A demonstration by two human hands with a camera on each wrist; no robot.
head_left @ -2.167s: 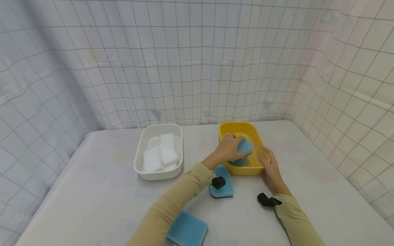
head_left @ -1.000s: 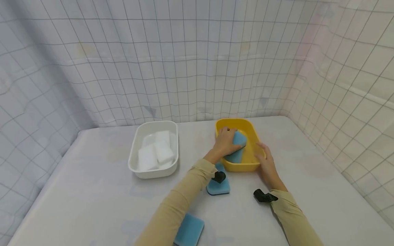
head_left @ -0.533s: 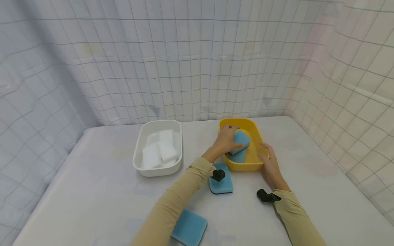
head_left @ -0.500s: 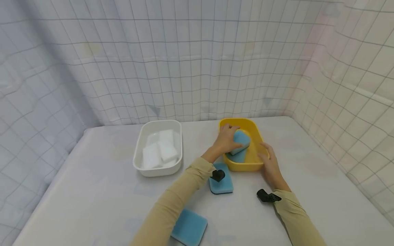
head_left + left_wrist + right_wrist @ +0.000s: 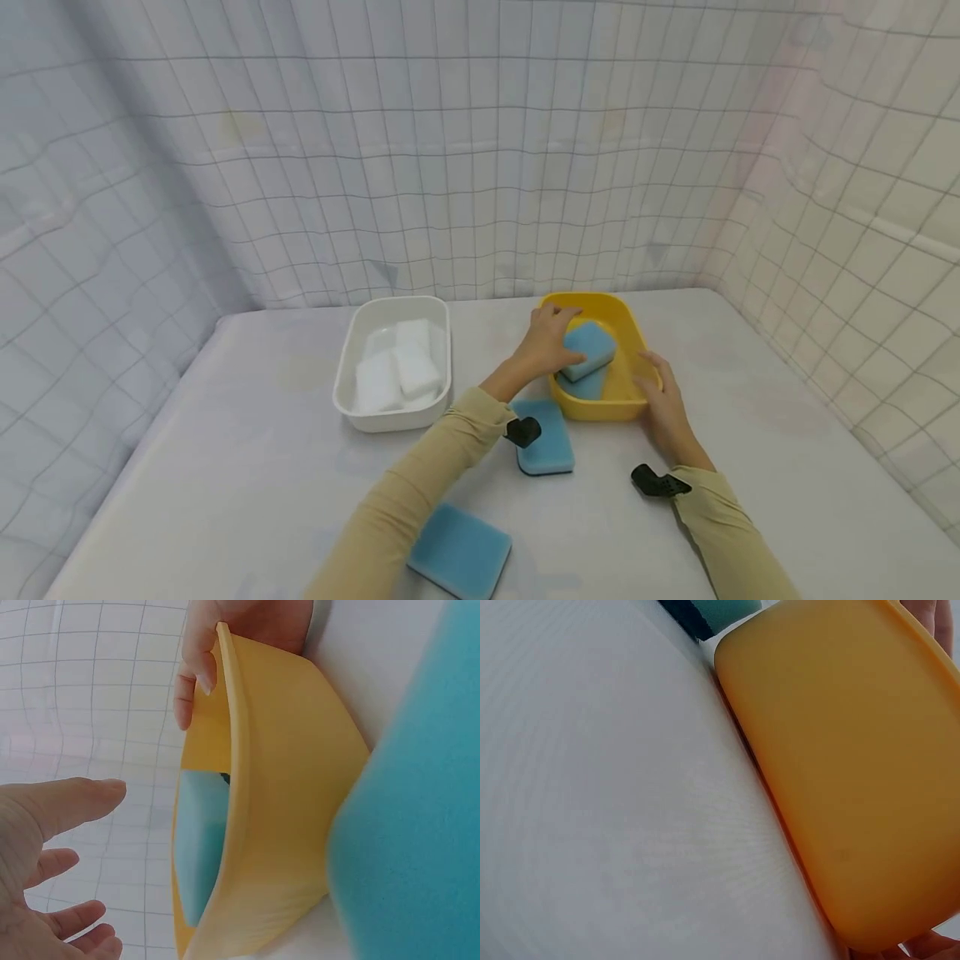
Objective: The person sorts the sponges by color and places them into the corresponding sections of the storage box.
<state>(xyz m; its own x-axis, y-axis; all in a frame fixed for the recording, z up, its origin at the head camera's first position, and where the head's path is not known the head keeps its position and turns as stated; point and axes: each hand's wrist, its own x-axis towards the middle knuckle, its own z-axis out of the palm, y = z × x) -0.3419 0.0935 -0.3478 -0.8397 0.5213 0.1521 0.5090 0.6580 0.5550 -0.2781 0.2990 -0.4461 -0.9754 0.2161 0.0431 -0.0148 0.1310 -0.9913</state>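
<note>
My left hand hovers at the left side of a yellow plastic tub, thumb and fingers spread. In the left wrist view a gap shows between this hand and the blue sponge in the tub. That upper sponge lies tilted on a second blue sponge. My right hand grips the tub's right rim near the front corner, its fingers curled over the edge. Close in front of the tub a dark-backed blue sponge lies flat, partly under my left wrist.
A white tub holding several white sponges stands to the left. Another blue sponge lies on the white table near the front, beside my left forearm. Checked cloth hangs behind and at both sides.
My left hand has let go of the upper blue sponge, which came down onto the other one in the yellow tub, and has drawn slightly left. My right hand has kept its grip.
</note>
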